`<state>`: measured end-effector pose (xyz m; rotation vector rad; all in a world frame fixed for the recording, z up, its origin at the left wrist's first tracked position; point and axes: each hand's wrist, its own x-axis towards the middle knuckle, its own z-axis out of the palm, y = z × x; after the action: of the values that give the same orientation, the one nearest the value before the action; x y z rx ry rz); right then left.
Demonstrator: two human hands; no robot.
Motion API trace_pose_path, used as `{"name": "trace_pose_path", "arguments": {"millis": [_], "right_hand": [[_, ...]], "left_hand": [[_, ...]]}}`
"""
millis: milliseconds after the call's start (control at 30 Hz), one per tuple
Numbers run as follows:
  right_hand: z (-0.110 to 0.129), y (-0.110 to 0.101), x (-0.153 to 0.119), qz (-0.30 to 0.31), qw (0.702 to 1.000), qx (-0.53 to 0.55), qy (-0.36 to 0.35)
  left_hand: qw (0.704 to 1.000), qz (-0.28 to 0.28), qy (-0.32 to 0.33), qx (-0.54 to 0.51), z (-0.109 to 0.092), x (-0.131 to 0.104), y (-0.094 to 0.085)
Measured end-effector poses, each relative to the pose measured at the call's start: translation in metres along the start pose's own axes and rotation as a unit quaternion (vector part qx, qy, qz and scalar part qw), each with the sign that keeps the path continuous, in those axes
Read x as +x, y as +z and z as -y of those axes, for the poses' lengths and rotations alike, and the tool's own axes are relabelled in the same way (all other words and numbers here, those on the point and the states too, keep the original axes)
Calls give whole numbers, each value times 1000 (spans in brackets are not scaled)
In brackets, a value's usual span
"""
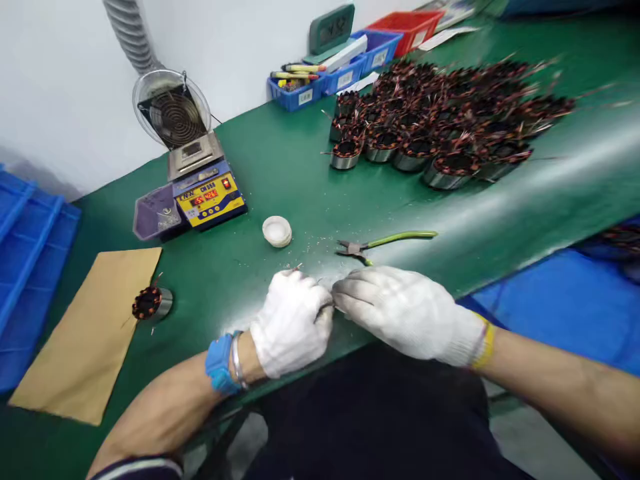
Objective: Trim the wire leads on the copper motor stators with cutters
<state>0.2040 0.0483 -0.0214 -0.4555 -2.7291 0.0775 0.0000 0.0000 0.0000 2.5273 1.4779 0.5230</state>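
Observation:
My left hand (295,323), in a white glove, is curled closed near the table's front edge. A short wire end (296,267) pokes out above its knuckles; whatever the palm holds is hidden. Meeting it at the fingertips is my gloved right hand (405,313), fingers pressed together in a pinch on something too small or too covered to name. Green-handled cutting pliers (367,247) lie just beyond the right hand. A small white round dish (277,231) sits beyond the left hand. Off to the left, one wire-wound motor stator (154,303) rests at the edge of brown cardboard (85,333).
Many similar stators (430,120) crowd the back right. A yellow-fronted solder pot unit (210,197) with a fume hood (175,113) stands at back left beside a purple tray (155,212). Blue bins (300,97), a red bin (407,30) and a clock (331,30) line the wall.

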Motion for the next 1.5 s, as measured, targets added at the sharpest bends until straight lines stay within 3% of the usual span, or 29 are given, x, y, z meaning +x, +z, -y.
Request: {"name": "trace_pose_path", "arguments": {"millis": [33,100,200,233,267,300,367,433,500,600,667,733,833,900,967,1033,1100,1167,1233,1300,1333,1367,1433,1500], "right_hand": [[3,1,5,12,990,108,91],[9,2,13,39,926,290,237],[16,1,18,97,792,481,363],[16,0,17,107,786,484,370],[15,-1,14,100,815,443,360],[13,-2,11,82,863,370,333],[8,-2,4,40,950,202,235],[4,1,-1,27,982,120,144],[5,5,0,41,967,182,175],[12,9,5,76,888,344,294],[14,8,7,97,865,382,312],[12,4,6,73,906,305,286],[5,-2,1,28,983,115,142],[3,-2,1,30,988,114,99],[6,0,4,43,959,212,184],[11,3,7,67,901,321,285],[13,5,7,88,870,361,325],[10,5,4,63,909,288,294],[4,4,0,12,975,133,178],[0,3,-3,-15,999,15,41],[-1,3,-3,-17,1000,1,10],[0,3,-2,-14,999,18,22],[6,3,3,20,977,159,138],[12,2,7,83,894,349,270]], "left_hand": [[1000,-1,-3,3,-1,-1,-1],[1000,-1,-6,7,-2,-1,-2],[1000,6,-6,5,-3,-2,-3],[1000,8,-6,1,-3,-3,-3],[1000,9,-7,-5,-2,-3,-2],[1000,9,-7,-10,-2,-3,-2],[1000,9,-10,-16,-2,-3,-1],[1000,13,-13,-17,-2,-4,0],[1000,12,-15,-16,-1,-4,0],[1000,9,-7,-15,-1,-4,-1],[1000,10,-2,-18,-1,-3,-1],[1000,4,-3,-23,-2,-3,-1],[1000,2,-7,-24,-3,-2,-2],[1000,6,-6,-20,-3,-2,-2],[1000,13,-6,-16,-3,-1,-3],[1000,21,-6,-12,-3,-1,-3],[1000,24,-5,-13,-3,-2,-3],[1000,20,-3,-17,-3,-2,-2],[1000,11,-2,-19,-3,-2,-1],[1000,6,1,-17,-2,-2,-1],[1000,3,3,-16,-2,-2,-1],[1000,3,6,-17,-2,-2,-1],[1000,4,7,-21,-2,-1,-2],[1000,7,4,-25,-2,-1,-3]]}}
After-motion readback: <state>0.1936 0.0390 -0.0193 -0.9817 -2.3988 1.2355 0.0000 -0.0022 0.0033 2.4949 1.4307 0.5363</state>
